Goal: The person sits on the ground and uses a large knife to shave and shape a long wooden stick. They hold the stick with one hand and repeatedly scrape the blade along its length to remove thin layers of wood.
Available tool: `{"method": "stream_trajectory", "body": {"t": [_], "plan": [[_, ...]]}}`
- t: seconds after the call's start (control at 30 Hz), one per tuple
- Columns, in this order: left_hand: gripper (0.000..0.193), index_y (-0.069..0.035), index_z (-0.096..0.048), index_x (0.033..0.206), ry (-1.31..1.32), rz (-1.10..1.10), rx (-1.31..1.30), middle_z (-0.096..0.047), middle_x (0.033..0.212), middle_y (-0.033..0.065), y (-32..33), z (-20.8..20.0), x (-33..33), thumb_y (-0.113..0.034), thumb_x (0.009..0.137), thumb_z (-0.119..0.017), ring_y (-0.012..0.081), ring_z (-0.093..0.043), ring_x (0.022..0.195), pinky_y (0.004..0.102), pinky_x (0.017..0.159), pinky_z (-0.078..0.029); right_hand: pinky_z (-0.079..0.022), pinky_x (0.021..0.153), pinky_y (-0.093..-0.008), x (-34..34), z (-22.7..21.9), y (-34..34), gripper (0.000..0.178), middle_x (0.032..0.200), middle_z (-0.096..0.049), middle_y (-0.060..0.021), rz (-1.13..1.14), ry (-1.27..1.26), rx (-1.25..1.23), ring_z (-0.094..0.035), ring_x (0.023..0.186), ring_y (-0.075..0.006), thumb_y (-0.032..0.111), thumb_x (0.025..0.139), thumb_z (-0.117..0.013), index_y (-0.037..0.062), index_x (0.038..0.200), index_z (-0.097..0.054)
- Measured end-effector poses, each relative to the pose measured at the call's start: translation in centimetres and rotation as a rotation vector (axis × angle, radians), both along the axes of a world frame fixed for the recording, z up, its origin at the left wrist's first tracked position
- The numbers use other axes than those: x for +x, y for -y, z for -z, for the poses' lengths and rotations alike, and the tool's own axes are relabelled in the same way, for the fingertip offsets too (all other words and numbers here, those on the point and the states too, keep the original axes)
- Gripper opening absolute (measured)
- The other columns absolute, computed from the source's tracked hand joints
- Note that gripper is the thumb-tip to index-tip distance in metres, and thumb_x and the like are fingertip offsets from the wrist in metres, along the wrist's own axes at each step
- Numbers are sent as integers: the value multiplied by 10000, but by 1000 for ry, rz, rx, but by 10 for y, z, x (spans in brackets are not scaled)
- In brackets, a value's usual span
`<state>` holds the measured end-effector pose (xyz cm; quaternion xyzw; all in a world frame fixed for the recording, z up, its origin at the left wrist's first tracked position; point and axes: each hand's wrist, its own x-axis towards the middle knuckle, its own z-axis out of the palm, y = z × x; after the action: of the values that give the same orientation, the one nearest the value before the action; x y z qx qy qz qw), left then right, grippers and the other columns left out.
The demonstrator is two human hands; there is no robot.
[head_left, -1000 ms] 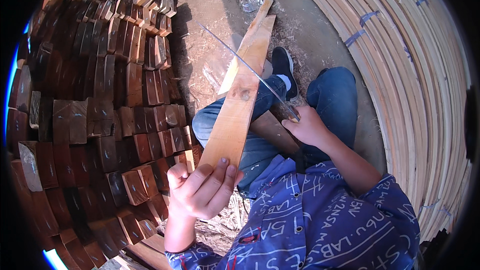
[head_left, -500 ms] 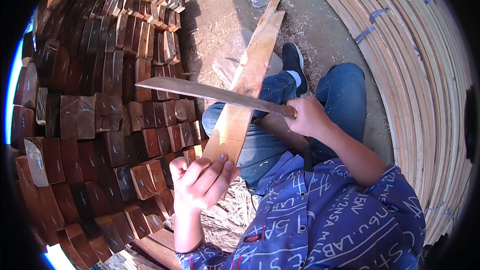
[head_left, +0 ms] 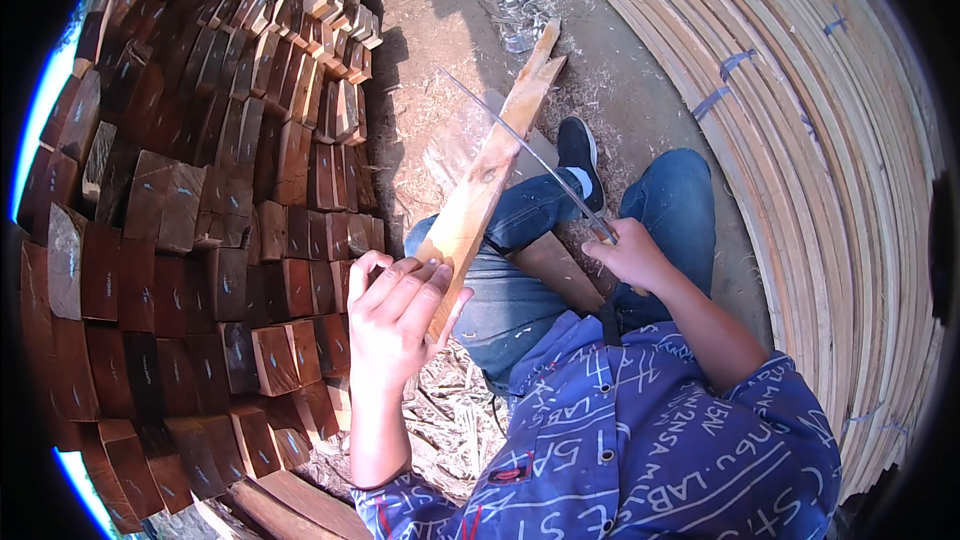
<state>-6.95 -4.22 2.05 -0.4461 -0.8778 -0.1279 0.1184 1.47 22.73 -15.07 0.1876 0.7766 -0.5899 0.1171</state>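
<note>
A pale wooden plank (head_left: 468, 208) slants away from me over my bent leg, its far end split into two points. My left hand (head_left: 395, 312) is closed on the plank's near end, with the fingers over its top face. In my right hand (head_left: 634, 258) is the handle of a machete (head_left: 548, 168). The thin blade appears almost edge-on and crosses the plank's farther half, its tip pointing up and left. Whether the blade touches the wood, I cannot tell.
Stacked reddish-brown wood blocks (head_left: 215, 290) rise along the left. Long pale wooden strips (head_left: 760, 155), bundled with blue ties, curve along the right. Wood shavings (head_left: 525, 0) lie on the ground ahead, and more (head_left: 455, 390) lie beside my lap.
The machete has turned from its broad side showing to nearly edge-on, and its tip has swung forward and right. My right hand has shifted slightly right and nearer. My left hand still grips the plank.
</note>
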Motion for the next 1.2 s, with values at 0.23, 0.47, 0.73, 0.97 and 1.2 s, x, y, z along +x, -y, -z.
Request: {"method": "stream_trajectory", "body": {"t": [0.23,0.47,0.73,0.97,1.2], "plan": [[218,4,-725,929,97,-234,258,-716,812,129,-11,2,10,-101,755,-803,270,-694,754,358,756,-543,-478,630,-376,16,-20,-10,315,688,-631,-141,-60,139,59,-619,642,-216,272,799,-724,-31,860,-664],[174,55,-689,1015,230,-496,554,-726,909,168,-16,-19,53,-40,870,-702,205,-696,814,320,769,-541,-456,595,-376,36,-31,-6,348,635,-590,-128,-79,47,73,-566,587,-199,298,799,-730,-40,830,-652],[166,43,-661,1057,358,-722,646,-702,963,129,-10,-4,95,-67,935,-642,176,-660,889,306,812,-523,-388,541,-318,27,-86,25,290,598,-510,-14,-158,-75,-108,-452,581,-95,212,824,-735,12,706,-561],[177,30,-633,1032,478,-756,555,-704,906,134,-20,-3,115,-87,911,-685,146,-669,837,281,753,-532,-414,544,-373,11,-109,50,266,588,-527,-129,-350,-288,-13,-506,560,-224,194,817,-730,-4,716,-583],[181,9,-569,959,516,-848,613,-664,871,115,-27,11,131,-68,888,-716,125,-633,801,263,721,-504,-511,657,-458,-1,-36,23,191,708,-642,-222,-368,-130,333,-651,703,-397,171,760,-698,-3,835,-673]]}}
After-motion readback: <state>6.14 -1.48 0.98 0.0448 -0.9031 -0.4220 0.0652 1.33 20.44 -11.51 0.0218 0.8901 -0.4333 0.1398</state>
